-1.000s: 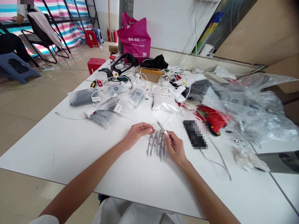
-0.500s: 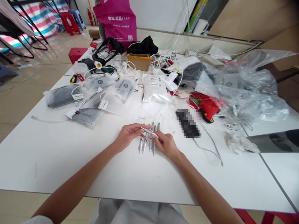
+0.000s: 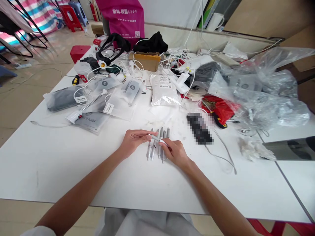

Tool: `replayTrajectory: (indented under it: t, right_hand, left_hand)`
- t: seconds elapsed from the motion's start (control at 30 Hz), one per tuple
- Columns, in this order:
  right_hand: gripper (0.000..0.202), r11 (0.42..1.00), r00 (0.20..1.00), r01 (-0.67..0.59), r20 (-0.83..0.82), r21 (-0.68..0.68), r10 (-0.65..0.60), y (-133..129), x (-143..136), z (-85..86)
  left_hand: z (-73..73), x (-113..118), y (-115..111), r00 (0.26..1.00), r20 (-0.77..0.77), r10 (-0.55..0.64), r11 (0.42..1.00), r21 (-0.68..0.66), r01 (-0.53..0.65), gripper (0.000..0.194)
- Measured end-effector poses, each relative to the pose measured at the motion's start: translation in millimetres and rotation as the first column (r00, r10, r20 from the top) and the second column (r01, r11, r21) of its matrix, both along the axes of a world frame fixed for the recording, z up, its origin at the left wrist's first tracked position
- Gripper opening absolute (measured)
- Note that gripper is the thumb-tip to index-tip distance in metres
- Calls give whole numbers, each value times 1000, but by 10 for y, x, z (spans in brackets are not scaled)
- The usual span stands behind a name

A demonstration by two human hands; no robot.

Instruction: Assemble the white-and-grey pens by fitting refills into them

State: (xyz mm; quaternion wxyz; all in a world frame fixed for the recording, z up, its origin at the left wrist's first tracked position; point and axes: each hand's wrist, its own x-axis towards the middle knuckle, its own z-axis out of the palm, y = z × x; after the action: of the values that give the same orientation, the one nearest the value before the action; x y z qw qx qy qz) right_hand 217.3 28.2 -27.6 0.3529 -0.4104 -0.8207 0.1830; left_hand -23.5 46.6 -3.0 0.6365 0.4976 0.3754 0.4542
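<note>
Between my two hands is a grey-and-white pen [image 3: 155, 137], held level above the table. My left hand [image 3: 133, 141] pinches its grey end between thumb and fingers. The white end is gripped by my right hand [image 3: 176, 151], which covers part of it. Under and just beyond the held pen, several clear-barrelled pens with grey tips [image 3: 153, 152] lie side by side on the white table [image 3: 103, 177], pointing away from me. My hands partly hide some of them.
Bagged goods [image 3: 91, 121] and a white lamp-like holder [image 3: 73, 116] lie at the left. A white packet [image 3: 164, 91] sits ahead, before tangled cables. To the right are a blurred-out dark object [image 3: 199, 128], a grey cable [image 3: 226, 154], a red bag [image 3: 218, 106] and clear plastic [image 3: 275, 101].
My view has shifted slightly. Both hands stay on the same pen, its grey end turned a little between them. The pens on the table lie as before.
</note>
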Motion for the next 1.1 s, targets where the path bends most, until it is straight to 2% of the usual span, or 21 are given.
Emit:
replayTrajectory:
  t: [0.17, 0.3, 0.5, 0.63, 0.73, 0.8, 0.83, 0.9, 1.0, 1.03, 1.1]
  right_hand:
    - [53, 976, 997, 12, -68, -216, -27, -35, -11, 52]
    - [58, 971, 995, 22, -93, -239, -46, -61, -32, 100]
    - [56, 962, 983, -33, -185, -272, -18, -115, -81, 181]
    - [62, 917, 979, -64, -202, -394, -18, -175, -102, 272]
    - [63, 851, 970, -118, -241, -511, -11, -215, -114, 335]
    - [65, 779, 945, -198, -326, -595, -8, -226, -131, 368]
    - [65, 725, 921, -257, -389, -639, -17, -225, -142, 384]
    - [66, 559, 848, -411, -527, -720, -56, -217, -163, 415]
    - [64, 248, 743, -606, -649, -756, -162, -203, -176, 454]
    - [63, 166, 724, -642, -663, -749, -192, -201, -175, 460]
    - [61, 62, 702, -679, -671, -732, -239, -203, -165, 460]
  left_hand:
    - [48, -37, -1, 990, 22, -137, 990, 19, 137, 33]
    - [58, -48, -2, 976, 30, -216, 975, 54, 214, 39]
    - [21, -64, 5, 935, 136, -328, 945, 52, 324, 38]
    - [58, -89, -4, 923, 146, -357, 934, 68, 351, 35]
    - [96, -122, -8, 917, 132, -376, 926, 72, 370, 33]
    - [114, -140, -6, 904, 139, -405, 914, 78, 398, 34]
    - [120, -144, -4, 899, 140, -414, 910, 85, 406, 35]
    - [131, -143, 0, 897, 141, -419, 908, 92, 410, 37]
    - [144, -126, -1, 894, 166, -416, 910, 74, 409, 40]
    - [148, -119, -4, 889, 184, -420, 907, 69, 415, 40]
    - [150, -107, -15, 878, 216, -427, 904, 60, 424, 41]
